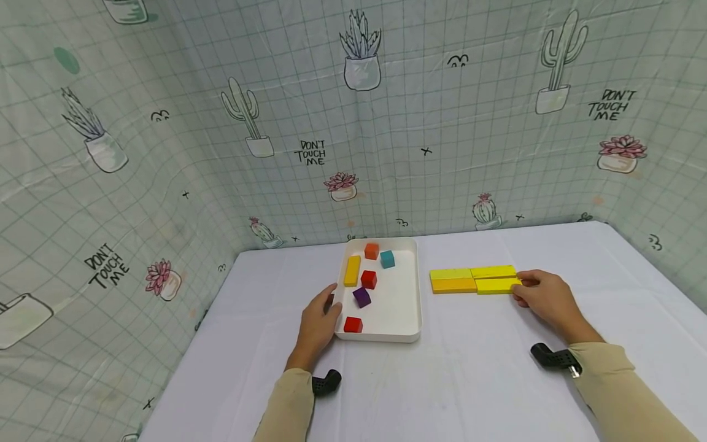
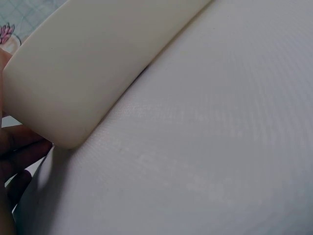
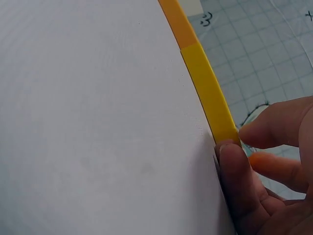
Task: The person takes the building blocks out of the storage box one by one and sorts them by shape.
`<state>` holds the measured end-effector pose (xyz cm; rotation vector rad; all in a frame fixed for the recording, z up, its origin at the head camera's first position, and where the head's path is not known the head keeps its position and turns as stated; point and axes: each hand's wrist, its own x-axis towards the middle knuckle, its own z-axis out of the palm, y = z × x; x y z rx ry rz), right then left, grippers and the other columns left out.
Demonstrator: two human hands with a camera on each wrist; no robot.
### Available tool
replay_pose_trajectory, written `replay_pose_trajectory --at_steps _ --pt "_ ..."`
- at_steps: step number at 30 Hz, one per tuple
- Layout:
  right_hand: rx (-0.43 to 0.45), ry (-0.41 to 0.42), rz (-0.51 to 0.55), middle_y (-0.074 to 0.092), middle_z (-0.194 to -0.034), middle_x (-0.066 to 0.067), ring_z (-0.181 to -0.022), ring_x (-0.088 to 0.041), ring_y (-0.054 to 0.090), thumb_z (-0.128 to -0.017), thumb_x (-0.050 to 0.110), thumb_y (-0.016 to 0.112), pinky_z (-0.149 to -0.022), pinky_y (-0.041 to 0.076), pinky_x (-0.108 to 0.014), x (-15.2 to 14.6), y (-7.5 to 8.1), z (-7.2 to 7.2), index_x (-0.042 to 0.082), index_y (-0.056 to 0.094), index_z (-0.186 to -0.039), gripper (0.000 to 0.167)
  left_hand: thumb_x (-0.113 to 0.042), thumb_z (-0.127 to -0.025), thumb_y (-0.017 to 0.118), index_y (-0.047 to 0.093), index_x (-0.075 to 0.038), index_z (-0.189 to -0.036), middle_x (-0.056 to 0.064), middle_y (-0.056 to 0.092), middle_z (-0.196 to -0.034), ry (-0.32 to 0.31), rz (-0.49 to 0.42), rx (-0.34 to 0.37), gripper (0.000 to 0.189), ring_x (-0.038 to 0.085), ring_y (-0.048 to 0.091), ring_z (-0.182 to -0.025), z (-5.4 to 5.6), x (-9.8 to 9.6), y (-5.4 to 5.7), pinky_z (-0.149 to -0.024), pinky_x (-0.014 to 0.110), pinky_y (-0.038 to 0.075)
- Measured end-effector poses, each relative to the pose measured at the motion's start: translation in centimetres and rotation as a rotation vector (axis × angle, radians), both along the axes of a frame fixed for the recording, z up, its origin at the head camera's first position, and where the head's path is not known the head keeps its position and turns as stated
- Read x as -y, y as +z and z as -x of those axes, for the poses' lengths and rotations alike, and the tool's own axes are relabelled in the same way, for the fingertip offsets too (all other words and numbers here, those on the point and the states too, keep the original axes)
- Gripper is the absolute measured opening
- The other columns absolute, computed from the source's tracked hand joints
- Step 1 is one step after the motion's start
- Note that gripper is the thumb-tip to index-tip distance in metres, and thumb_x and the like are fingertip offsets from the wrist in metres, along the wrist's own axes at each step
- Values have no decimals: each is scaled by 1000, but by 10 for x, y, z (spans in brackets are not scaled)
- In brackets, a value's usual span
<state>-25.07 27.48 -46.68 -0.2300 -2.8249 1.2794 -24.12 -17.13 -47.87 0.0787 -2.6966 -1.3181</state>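
In the head view my left hand point(image 1: 316, 323) holds the left wall of a white tray point(image 1: 405, 307) near its front corner; the left wrist view shows fingers point(image 2: 24, 147) beside that corner. My right hand point(image 1: 552, 302) pinches the right end of a yellow block point(image 1: 497, 286), the front right one of two rows. Behind it lies another yellow block point(image 1: 494, 272). On the left, a yellow block point(image 1: 450, 274) lies behind a more orange-yellow block point(image 1: 454, 286). The right wrist view has the thumb point(image 3: 234, 159) against the near end of the yellow block point(image 3: 210, 93).
In the tray sit an orange cube point(image 1: 372, 251), a teal cube point(image 1: 388, 259), a yellow-orange block point(image 1: 351, 271), a purple cube point(image 1: 361, 298) and two red cubes, one central point(image 1: 369, 280), one near the front point(image 1: 353, 325). A white cloth point(image 1: 458, 387) covers the table.
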Motion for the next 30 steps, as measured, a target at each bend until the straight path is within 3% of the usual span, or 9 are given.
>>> replay_pose_trajectory --at_steps 13,17,22,25,30 --pt "-56 -11 -58 59 -114 -26 -76 -21 63 -88 19 65 -66 53 -29 2 -2 1 -11 50 -134 57 -24 -101 58 49 -21 -150 10 57 -140 4 -7 16 50 29 49 -133 1 0 0 -110 52 38" --pt "-47 -8 -89 54 -125 -32 -87 -29 61 -88 20 66 -79 54 -45 3 -1 1 -10 46 -139 62 -23 -101 57 49 -20 -150 11 57 -140 -3 -1 16 50 30 49 -133 1 0 1 -111 53 38" --pt "-38 16 -105 46 -135 -37 -105 -43 50 -89 20 65 -97 42 -64 4 -1 1 -10 41 -143 67 -24 -100 58 49 -21 -150 11 58 -139 3 0 16 50 29 49 -133 2 1 -1 -111 52 37" --pt "-38 18 -98 45 -137 -36 -103 -41 51 -89 20 63 -95 44 -63 4 -2 1 -10 40 -144 66 -23 -100 57 49 -20 -150 11 58 -138 -1 6 8 50 30 49 -133 2 1 -2 -110 53 38" --pt "-61 5 -95 49 -134 -32 -83 -28 59 -90 19 61 -76 51 -42 5 -4 1 -10 42 -142 62 -23 -101 57 49 -20 -150 11 59 -137 0 6 1 50 29 50 -131 2 1 -2 -111 53 37"
